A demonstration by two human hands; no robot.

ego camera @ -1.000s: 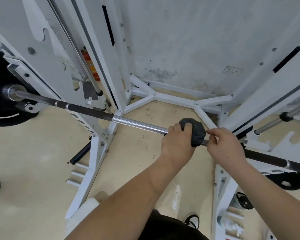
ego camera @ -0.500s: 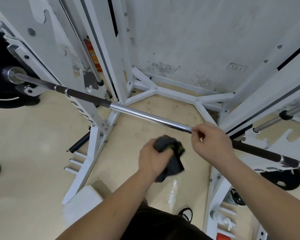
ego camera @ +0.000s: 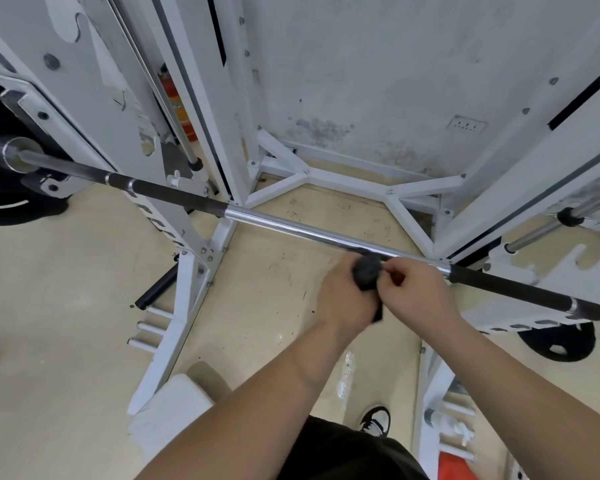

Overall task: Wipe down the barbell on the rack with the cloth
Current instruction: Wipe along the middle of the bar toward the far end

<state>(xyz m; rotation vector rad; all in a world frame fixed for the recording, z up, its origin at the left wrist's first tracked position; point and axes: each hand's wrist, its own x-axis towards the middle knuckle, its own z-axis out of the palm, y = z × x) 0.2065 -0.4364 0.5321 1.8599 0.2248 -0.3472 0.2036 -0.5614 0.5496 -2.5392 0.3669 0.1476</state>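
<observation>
The long steel barbell (ego camera: 291, 227), chrome and smooth along its middle and dark and knurled toward both ends, is lying across the white-painted steel rack (ego camera: 201, 188), running from the upper left of the view down to the lower right. Its left sleeve is carrying a black round weight plate (ego camera: 0, 188), and the bar is sitting on the rack's hooks on each side. The dark grey bunched cloth (ego camera: 368, 271) is sitting just below the chrome section, touching or nearly touching the bar's near edge; the blur is making the exact contact hard to judge. The left hand (ego camera: 343, 299) is curling closed around the cloth, holding its lower part in the palm, with a dark tail of fabric hanging out beneath the hand. The right hand (ego camera: 420, 296) is meeting it from the right, its thumb and forefinger pinching the upper right edge of the cloth, the remaining fingers folded loosely. Both hands are just in front of the bar, neither one wrapping around it. Both bare forearms are reaching in from the bottom of the view. Below the bar, the pale beige floor (ego camera: 66, 289) is showing scuffs and dark specks. A second black plate (ego camera: 558, 341) is lying flat on the floor at the right, under the bar's knurled end. A grimy white wall (ego camera: 378, 81) is standing behind the rack.
</observation>
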